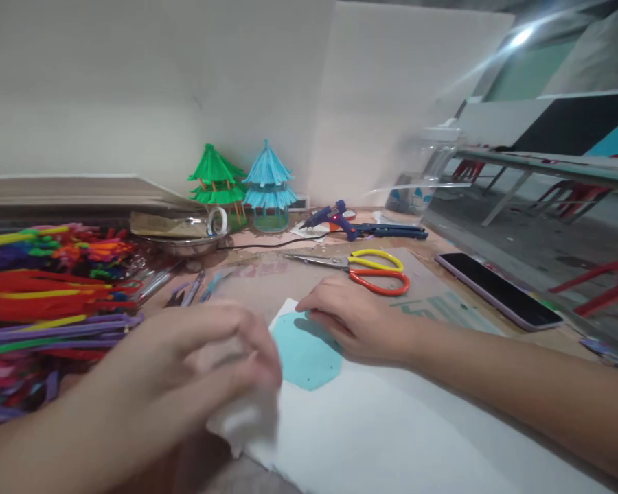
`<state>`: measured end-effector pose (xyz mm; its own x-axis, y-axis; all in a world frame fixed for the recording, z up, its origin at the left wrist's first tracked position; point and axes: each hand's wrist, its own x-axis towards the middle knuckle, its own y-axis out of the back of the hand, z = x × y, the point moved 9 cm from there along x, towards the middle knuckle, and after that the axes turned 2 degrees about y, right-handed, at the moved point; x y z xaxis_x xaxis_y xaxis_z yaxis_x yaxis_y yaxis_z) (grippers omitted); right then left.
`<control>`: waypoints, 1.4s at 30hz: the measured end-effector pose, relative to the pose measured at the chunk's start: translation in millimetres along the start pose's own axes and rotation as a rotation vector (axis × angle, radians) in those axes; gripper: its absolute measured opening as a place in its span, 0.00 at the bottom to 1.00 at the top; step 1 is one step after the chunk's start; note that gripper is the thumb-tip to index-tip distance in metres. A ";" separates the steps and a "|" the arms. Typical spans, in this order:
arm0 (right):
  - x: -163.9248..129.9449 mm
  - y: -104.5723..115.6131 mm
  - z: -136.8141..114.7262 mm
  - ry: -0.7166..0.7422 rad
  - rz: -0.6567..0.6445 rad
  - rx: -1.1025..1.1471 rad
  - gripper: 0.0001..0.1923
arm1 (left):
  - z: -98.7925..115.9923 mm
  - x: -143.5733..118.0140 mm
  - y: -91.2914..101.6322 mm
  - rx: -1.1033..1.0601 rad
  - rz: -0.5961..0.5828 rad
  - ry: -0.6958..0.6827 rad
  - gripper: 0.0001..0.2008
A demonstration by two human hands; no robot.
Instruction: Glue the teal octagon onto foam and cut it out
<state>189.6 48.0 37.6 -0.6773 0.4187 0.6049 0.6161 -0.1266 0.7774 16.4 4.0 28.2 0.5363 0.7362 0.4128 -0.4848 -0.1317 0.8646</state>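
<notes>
Pressed flat, fingers down, the right hand [358, 322] pins a turquoise hexagon cutout [306, 353] onto the white sheet [391, 432], while the blurred left hand [206, 363] is curled around something white [244, 418] at that sheet's near-left edge.

White sheet [391, 425]: matt paper. Teal hexagon [306, 353]: matt, smooth. Scissors [360, 269]: metal blades, glossy plastic handles. Phone [497, 289]: glossy screen. Pipe cleaners [41, 288]: fuzzy. Bowl [178, 237]: shiny metal.

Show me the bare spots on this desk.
Bare: the white sheet below the right hand, and the board between scissors and phone. Crowded: pipe cleaners at left.
</notes>
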 end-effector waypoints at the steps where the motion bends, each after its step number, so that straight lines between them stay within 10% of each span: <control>1: -0.2 0.7 -0.1 -0.006 0.004 0.006 0.10 | 1.9 18.3 2.5 -0.008 0.001 -0.011 0.11; 5: -0.3 2.4 -2.4 0.014 0.009 0.055 0.12 | 13.4 58.5 -4.7 0.104 0.042 -0.138 0.10; 13: -1.4 -12.1 3.2 -0.008 -0.112 0.077 0.13 | 11.7 51.1 -32.9 0.149 -0.086 -0.128 0.11; 42: 0.6 -5.3 0.8 -0.013 -0.038 0.023 0.10 | 10.6 47.6 -38.4 0.222 -0.096 -0.167 0.10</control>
<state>186.3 49.6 33.7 -0.6954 0.4345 0.5725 0.5991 -0.0896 0.7957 67.8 37.0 17.7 0.6877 0.6353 0.3513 -0.2730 -0.2221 0.9360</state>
